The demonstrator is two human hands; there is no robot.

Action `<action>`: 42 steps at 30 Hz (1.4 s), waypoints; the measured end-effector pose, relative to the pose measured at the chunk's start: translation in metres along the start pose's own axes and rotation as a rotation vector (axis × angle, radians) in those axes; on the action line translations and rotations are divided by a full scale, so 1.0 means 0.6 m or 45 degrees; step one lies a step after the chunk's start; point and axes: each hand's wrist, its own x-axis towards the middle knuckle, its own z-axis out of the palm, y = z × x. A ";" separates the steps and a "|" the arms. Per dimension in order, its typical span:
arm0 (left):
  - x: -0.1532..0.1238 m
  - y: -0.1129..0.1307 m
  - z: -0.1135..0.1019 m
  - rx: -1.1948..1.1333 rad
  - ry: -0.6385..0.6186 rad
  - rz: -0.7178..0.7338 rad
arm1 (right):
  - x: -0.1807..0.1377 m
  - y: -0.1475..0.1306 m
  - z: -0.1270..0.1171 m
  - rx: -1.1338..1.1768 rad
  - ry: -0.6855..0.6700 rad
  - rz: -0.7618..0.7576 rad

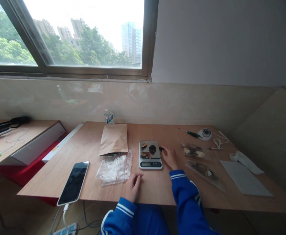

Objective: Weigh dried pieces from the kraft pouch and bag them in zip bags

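Observation:
A white kitchen scale [150, 164] with a metal plate and a small display stands in front of me. On its plate lie a dark, round-looking dried piece [152, 149] and some yellow-brown dried pieces [146, 155]. Just right of the plate, my right hand [169, 156] pinches a small dark piece [161, 148] at its fingertips. My left hand [134, 186] rests on the table near the front edge, holding nothing, its fingers loosely bent and apart. Beside it lies a clear plastic zip bag [114, 169], crumpled and flat.
A brown paper pouch [113, 139] lies behind the plastic bag, with a bottle [109, 117] by the wall. Left is a phone [74, 182] on a cable. Rightward are bagged parts [203, 171], a screwdriver [193, 133], a dome camera [204, 134] and a white sheet [245, 179].

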 end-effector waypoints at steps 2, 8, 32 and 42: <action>0.005 0.008 0.007 0.081 0.036 0.127 | -0.012 0.000 -0.002 -0.034 0.000 0.006; 0.080 0.029 0.060 0.449 0.056 0.428 | -0.016 0.008 0.000 -0.147 0.086 0.125; 0.094 -0.051 -0.114 0.731 0.636 0.294 | 0.051 -0.034 -0.015 0.277 0.213 0.166; 0.161 -0.086 -0.144 0.969 0.705 0.195 | -0.040 0.017 -0.028 0.469 0.162 0.336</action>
